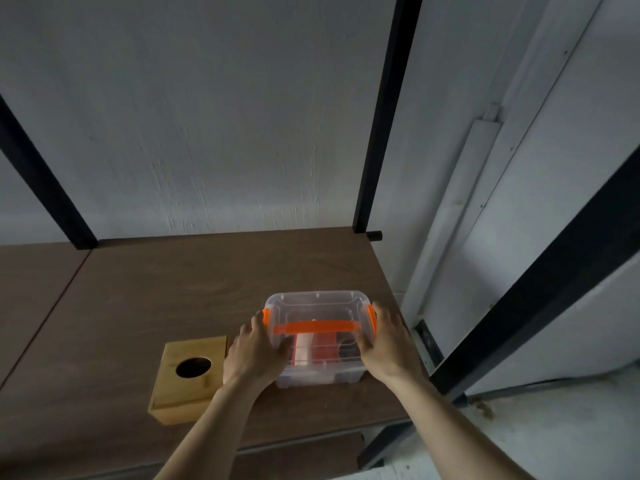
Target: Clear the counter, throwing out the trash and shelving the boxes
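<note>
Both hands are on the clear plastic storage box (317, 336) now, the one with the orange carry handle (316, 327) across its lid and orange side latches, and it sits on the brown wooden shelf (166, 292) toward the right end, not far from the front edge. The left hand (258, 355) is pressed flat against the left wall, fingers wrapped round by the latch; the right hand (384, 344) mirrors it on the right wall, so the box is clamped between two palms rather than carried by the handle. Red and pale items show through the lid, too blurred to name. Just beside the left hand lies a bamboo box with a round hole (188, 377), near the plastic box but not touching it as far as I can tell. The step looks like seating the box on the shelf, and the way to do it well is to slide it straight back with even pressure from both sides, keeping it square to the shelf edge, clear of the black upright post (381, 133) at the rear right and away from the open right end. Let go only once the base lies flat and well in from the front lip, fingers opening outward so the latches are not popped
</note>
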Tool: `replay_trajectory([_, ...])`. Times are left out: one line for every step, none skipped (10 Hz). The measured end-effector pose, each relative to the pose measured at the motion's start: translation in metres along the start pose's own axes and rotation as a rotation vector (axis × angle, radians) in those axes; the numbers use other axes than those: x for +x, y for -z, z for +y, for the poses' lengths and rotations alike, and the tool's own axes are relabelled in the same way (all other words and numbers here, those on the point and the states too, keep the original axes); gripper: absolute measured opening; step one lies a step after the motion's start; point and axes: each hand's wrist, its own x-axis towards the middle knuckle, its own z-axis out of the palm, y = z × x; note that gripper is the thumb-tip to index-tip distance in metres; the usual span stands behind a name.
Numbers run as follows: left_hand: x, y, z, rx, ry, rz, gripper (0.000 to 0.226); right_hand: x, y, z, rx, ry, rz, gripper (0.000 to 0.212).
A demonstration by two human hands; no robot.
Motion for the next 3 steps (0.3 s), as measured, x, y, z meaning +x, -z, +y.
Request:
replay_trajectory([-0.011,0.014,0.003,0.073,-0.106,0.020,0.081,-0.007,0.012,-0.009,-0.127,0.116,0.011,0.070])
replay_trajectory([-0.032,0.032,0.009,0.144,-0.213,0.072,0.084,-0.022,0.027,-0.018,-0.184,0.188,0.018,0.075])
replay_trajectory([-0.061,0.041,0.015,0.206,-0.299,0.124,0.086,-0.044,0.041,-0.023,-0.225,0.270,0.017,0.074])
